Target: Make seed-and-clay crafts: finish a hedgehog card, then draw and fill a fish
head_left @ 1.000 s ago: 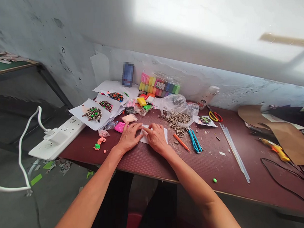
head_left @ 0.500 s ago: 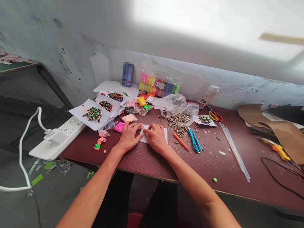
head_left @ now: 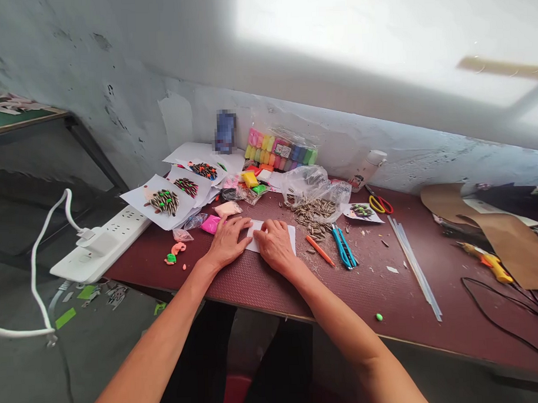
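A small sheet of white paper (head_left: pixel 255 244) lies on the dark red table under both hands. My left hand (head_left: pixel 228 241) rests flat, its fingers stretched over the left edge of the sheet and its thumb pointing inward. On the sheet's middle, my right hand (head_left: pixel 276 243) has its fingers bent down and pressed together; whatever is under the fingertips is hidden. A packet of pink clay (head_left: pixel 211 224) touches the area beside my left fingers. To the right of my right hand are an orange pen-like stick (head_left: pixel 320 250), a blue utility knife (head_left: pixel 343 247) and a heap of sunflower seeds (head_left: pixel 316 211).
Paper sheets with seed-and-clay hedgehogs (head_left: pixel 163 202) lie at left, near a white power strip (head_left: pixel 94 254). Behind are packs of coloured clay (head_left: pixel 280 151), a plastic bag (head_left: pixel 312 185) and a bottle (head_left: pixel 368 167). Scissors (head_left: pixel 379 203), clear glue sticks (head_left: pixel 416 270) and a yellow glue gun (head_left: pixel 489 263) lie right.
My right hand's fingers have curled slightly more on the paper. My left hand has stayed in place, and the view has shifted very slightly.
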### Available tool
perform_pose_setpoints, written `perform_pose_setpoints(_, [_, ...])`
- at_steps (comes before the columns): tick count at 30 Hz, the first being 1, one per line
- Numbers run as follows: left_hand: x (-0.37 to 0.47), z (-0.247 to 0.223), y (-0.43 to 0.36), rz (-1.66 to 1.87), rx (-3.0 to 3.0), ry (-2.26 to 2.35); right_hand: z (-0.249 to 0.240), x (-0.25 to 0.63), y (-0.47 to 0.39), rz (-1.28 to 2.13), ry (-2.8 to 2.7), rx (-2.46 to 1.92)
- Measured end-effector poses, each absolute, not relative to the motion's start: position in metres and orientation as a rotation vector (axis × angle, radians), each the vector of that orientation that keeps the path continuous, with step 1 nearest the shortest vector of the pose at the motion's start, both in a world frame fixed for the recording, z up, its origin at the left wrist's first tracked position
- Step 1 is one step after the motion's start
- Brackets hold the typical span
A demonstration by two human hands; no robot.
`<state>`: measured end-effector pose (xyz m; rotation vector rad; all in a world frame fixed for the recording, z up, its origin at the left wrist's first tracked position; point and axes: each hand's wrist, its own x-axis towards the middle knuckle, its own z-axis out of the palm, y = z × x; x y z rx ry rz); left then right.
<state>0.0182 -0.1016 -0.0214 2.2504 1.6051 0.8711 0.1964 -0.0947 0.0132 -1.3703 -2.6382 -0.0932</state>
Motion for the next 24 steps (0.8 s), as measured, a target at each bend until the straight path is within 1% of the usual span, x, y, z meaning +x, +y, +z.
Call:
perform_pose_setpoints(4, [0.0189, -0.0208, -0.1026, 0.886, 2.244, 1.61, 0.0141, 0.1996, -0.0931, -0.065, -2.572, -1.398])
perform_pose_setpoints(9, [0.0196, -0.0216, -0.103, 0.912, 2.253, 1.598, 0.0124, 0.1964, -0.0944, -0.032, -2.621, -1.332])
perform_pose_setpoints(16, [0.0195, -0.0196, -0.103, 0.879, 2.234, 1.605, 0.0133, 0.1996, -0.0921, 0.037, -2.547, -1.376])
perform_pose_setpoints(20, [0.0198, -0.0171, -0.1038, 0.876, 2.214, 1.6, 0.0146, 0.2044, -0.0902, 0.002, -2.503, -1.416])
perform_pose_setpoints(24, [0.0194, -0.0171, -0.1037, 0.879, 2.224, 1.589, 0.0132, 0.2027, -0.0921, -0.035, -2.573, -1.353])
